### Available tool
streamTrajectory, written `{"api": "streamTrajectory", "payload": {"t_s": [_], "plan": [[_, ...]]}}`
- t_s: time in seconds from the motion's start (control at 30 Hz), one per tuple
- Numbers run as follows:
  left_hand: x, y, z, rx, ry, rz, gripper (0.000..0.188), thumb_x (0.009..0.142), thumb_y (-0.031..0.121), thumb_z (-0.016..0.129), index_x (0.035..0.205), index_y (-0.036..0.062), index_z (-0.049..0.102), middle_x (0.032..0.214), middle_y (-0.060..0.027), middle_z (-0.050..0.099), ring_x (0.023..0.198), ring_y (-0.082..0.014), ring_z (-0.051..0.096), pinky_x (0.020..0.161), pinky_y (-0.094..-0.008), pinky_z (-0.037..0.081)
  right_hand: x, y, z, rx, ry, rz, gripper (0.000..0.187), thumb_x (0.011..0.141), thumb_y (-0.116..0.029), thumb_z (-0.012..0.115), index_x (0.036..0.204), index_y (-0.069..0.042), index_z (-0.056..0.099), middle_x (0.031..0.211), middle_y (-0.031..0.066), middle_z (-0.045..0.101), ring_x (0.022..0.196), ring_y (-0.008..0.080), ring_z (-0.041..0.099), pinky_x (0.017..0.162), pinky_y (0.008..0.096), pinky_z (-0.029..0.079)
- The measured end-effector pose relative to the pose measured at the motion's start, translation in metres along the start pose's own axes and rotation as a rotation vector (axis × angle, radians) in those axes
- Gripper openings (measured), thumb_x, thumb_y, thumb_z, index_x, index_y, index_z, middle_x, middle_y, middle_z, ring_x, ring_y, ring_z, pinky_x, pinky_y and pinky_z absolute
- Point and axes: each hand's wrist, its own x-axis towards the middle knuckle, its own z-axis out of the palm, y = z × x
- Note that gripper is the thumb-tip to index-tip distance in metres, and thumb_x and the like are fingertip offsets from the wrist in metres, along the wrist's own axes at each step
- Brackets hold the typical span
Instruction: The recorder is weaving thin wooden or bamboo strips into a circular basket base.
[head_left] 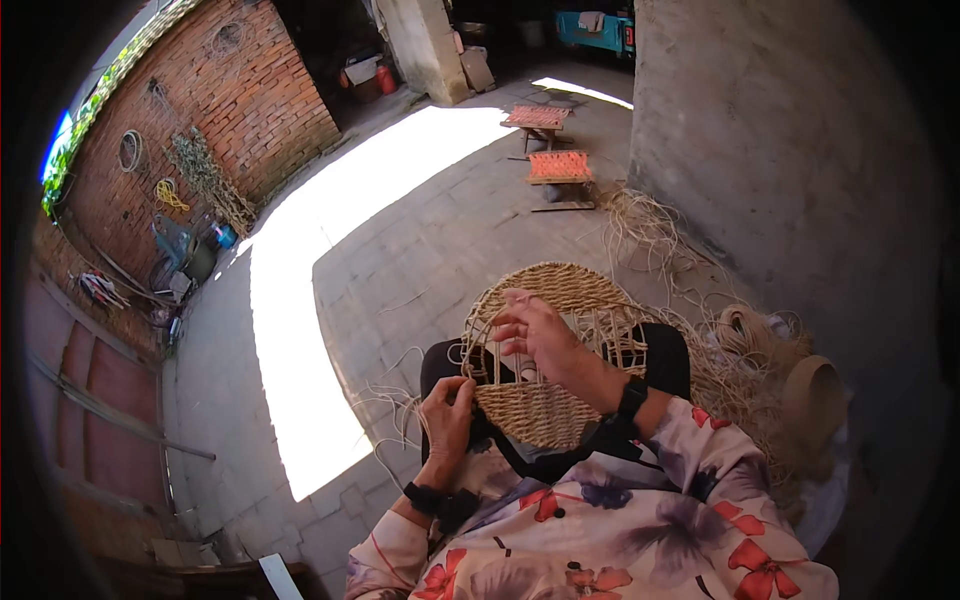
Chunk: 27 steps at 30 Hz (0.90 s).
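Note:
Across my lap lies an oval piece of woven straw cord (540, 415) on a frame. Its near and far ends are woven densely, while open bars show across the middle. My left hand (447, 412) is closed in a pinch at the left rim of the weave. Over the left part of the open middle, my right hand (540, 332) is raised, its fingers bent and the thumb and forefinger drawn together. What they hold is too fine to make out. Loose cord strands (392, 398) trail off to the left of my left hand.
A tangled heap of straw cord (725, 385) lies at my right, by a pale brown roll (812, 400). Two low stools with red woven seats (560, 166) stand ahead. A plaster wall (780, 150) rises on the right, a brick wall (230, 100) at the far left.

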Motion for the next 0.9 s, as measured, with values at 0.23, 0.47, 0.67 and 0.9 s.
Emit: {"api": "streamTrajectory", "payload": {"t_s": [0.23,0.47,0.67,0.9], "plan": [[0.008,-0.007,-0.005,-0.088,-0.120,-0.153,0.020,0.091,0.016,0.066,0.099,-0.0026,0.068,0.080,-0.0053,0.066,0.061,-0.0097,0.060,0.053,-0.0230,0.050,0.017,-0.025,0.057,-1.124,-0.364,-0.499,0.031,0.091,-0.021,0.061,0.113,0.001,0.062,0.100,0.0128,0.069,0.080,0.0209,0.067,0.072,0.0349,0.054],[0.015,-0.004,-0.005,-0.318,-0.184,-0.275,0.012,0.089,0.011,0.066,0.095,0.0034,0.059,0.080,-0.0023,0.060,0.055,-0.0072,0.051,0.047,-0.0212,0.041,-0.008,0.022,0.014,-1.271,-0.219,-0.376,0.027,0.083,-0.010,0.060,0.109,-0.001,0.060,0.078,0.0162,0.067,0.072,0.0336,0.068,0.066,0.0414,0.052],[0.023,-0.007,-0.007,-0.626,-0.281,-0.447,0.019,0.091,0.008,0.063,0.104,0.0070,0.050,0.076,0.0003,0.056,0.054,-0.0053,0.045,0.044,-0.0217,0.037,0.000,0.049,0.023,-1.444,-0.058,-0.331,0.035,0.079,-0.009,0.061,0.114,-0.003,0.056,0.079,0.0185,0.068,0.074,0.0366,0.068,0.066,0.0461,0.052],[0.014,0.000,-0.004,-0.469,-0.237,-0.354,0.021,0.092,0.007,0.061,0.108,0.0059,0.048,0.082,-0.0044,0.062,0.055,-0.0074,0.050,0.045,-0.0215,0.038,-0.006,0.063,0.024,-0.830,0.034,-0.254,0.042,0.079,-0.010,0.066,0.116,-0.001,0.051,0.073,0.0113,0.063,0.061,0.0232,0.063,0.059,0.0360,0.051]]}}
